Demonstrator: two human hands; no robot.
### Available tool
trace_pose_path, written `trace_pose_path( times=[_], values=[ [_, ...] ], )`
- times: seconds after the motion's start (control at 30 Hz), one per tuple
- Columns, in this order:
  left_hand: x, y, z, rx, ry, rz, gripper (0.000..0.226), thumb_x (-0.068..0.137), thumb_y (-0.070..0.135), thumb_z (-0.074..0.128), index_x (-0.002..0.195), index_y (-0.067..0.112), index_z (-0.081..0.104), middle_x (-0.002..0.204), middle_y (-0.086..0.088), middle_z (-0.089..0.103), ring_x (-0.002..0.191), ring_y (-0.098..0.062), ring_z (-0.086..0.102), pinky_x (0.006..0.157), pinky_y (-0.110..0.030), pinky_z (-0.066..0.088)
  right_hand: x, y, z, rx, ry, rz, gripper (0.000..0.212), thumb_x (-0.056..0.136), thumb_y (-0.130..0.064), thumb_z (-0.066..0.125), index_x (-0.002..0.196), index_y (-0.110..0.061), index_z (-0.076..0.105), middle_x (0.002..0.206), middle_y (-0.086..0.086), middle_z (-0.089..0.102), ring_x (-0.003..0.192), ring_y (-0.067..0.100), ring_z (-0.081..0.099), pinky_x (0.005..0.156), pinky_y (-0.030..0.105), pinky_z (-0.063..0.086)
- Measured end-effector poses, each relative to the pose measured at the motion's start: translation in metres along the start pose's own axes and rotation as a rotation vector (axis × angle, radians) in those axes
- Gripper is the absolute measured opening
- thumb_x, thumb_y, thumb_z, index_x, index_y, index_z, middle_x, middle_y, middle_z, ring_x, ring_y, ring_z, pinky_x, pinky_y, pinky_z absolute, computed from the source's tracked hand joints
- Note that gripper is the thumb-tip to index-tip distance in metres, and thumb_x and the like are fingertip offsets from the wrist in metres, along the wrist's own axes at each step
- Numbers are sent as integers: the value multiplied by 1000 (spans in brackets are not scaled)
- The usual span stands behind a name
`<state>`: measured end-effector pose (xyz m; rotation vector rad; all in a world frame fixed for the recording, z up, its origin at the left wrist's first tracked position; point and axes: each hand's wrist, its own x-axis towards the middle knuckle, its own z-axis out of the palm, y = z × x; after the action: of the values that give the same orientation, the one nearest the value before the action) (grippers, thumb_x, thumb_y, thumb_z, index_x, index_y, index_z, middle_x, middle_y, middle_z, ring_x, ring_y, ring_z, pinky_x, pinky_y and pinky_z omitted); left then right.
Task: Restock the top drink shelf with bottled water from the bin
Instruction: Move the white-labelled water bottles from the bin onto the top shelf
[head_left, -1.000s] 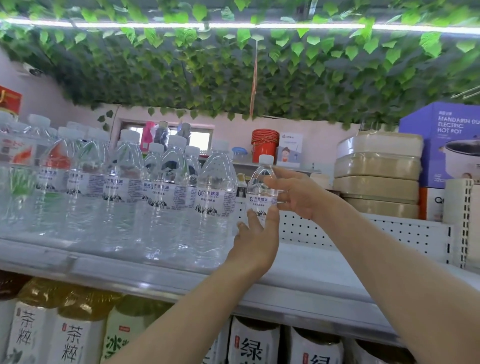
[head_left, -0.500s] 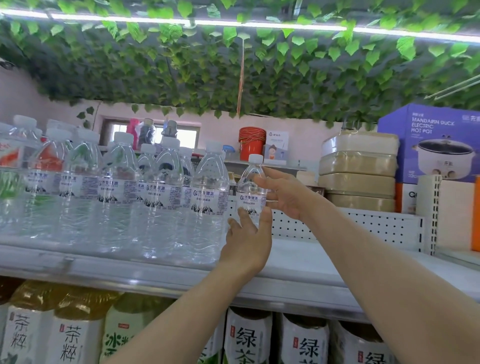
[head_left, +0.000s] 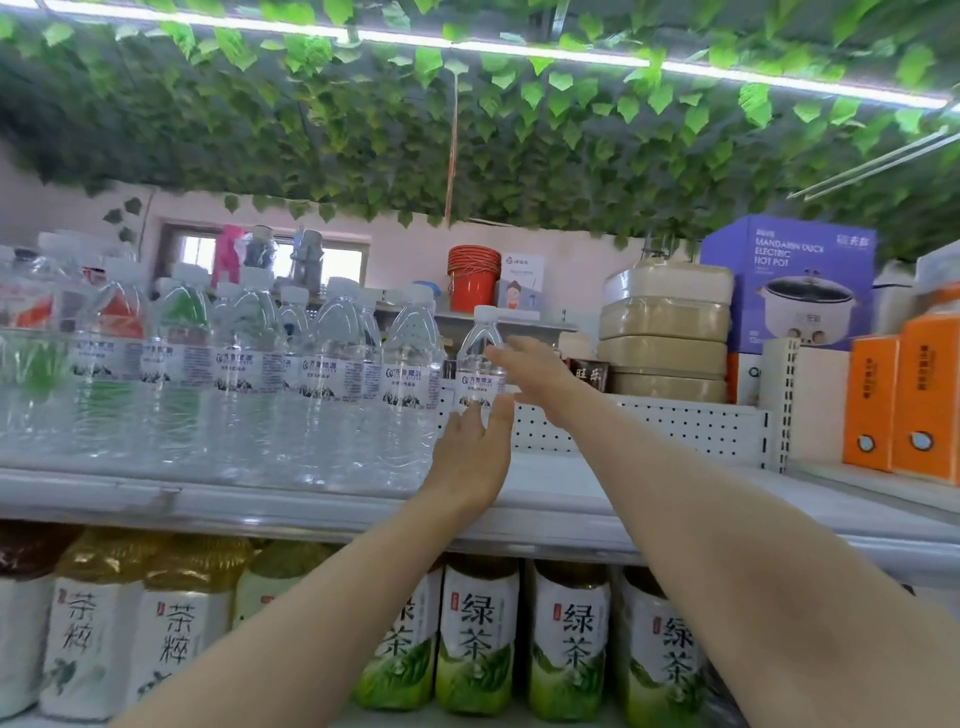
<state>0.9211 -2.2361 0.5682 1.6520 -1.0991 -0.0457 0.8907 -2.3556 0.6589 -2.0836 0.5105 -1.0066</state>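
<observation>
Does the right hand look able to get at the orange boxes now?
Probably yes. The right hand is open at the small bottle, and the shelf toward the orange boxes lies bare; only the white upright divider at the back might hinder it.

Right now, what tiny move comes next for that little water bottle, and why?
Probably settle the water bottle onto the top shelf beside the row of bottles, then let go. The left grip pinches its lower part, the right grip lies flat against its side, and bare shelf shows just right of the row. Its base is hidden, so it may not be standing yet.
</observation>
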Motion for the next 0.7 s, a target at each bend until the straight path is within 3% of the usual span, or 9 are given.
trace_pose_path(
  times=[0.07, 0.13, 0.23, 0.37, 0.53, 0.63, 0.7],
  values=[
    [-16, 1, -16, -43, 26, 61, 75, 98, 68, 16, 158, 23, 22, 165, 4, 18, 151, -12, 14, 123, -36, 9, -14, -5, -2, -44, 50, -25, 62, 98, -35, 63, 151, -10, 43, 149, 9, 50, 131, 28, 52, 110, 51, 44],
    [-34, 3, -35, -61, 68, 101, 68, 101, 64, 19, 155, 24, 30, 162, 5, 27, 144, -7, 24, 112, -25, 14, -29, -16, -5, -63, 61, -35, 51, 96, -35, 66, 140, -12, 55, 138, 8, 58, 121, 27, 57, 108, 51, 46],
    [-59, 8, -72, -29, 143, 102, 65, 102, 63, 20, 152, 25, 35, 158, 4, 34, 143, -12, 28, 106, -29, 21, -56, -41, -8, -115, 69, -54, 37, 94, -38, 68, 124, -17, 64, 130, 6, 63, 108, 21, 59, 101, 44, 51],
    [-90, 8, -124, 32, 261, 73, 65, 102, 61, 23, 147, 18, 43, 151, -2, 44, 136, -20, 39, 93, -31, 25, -95, -75, -3, -200, 31, -91, 57, 90, -39, 75, 139, -18, 55, 138, 8, 57, 119, 27, 56, 105, 46, 49],
    [-131, -6, -183, 150, 394, 14, 68, 98, 64, 35, 144, 16, 46, 147, -10, 48, 134, -30, 43, 107, -45, 35, -149, -106, 22, -313, 5, -148, 63, 86, -42, 78, 141, -22, 55, 139, 5, 56, 121, 23, 55, 105, 41, 47],
    [-158, -22, -202, 206, 407, -27, 68, 94, 67, 43, 145, 21, 45, 150, -10, 43, 137, -32, 38, 106, -48, 36, -181, -108, 45, -335, -46, -148, 63, 86, -39, 79, 141, -23, 53, 145, 6, 53, 130, 26, 52, 110, 45, 45],
    [-177, -36, -209, 243, 403, -70, 67, 93, 65, 49, 145, 23, 44, 150, -11, 40, 138, -32, 36, 106, -48, 36, -203, -102, 64, -366, -89, -136, 64, 86, -38, 79, 142, -23, 51, 148, 5, 51, 133, 26, 50, 109, 41, 44]
  ],
)
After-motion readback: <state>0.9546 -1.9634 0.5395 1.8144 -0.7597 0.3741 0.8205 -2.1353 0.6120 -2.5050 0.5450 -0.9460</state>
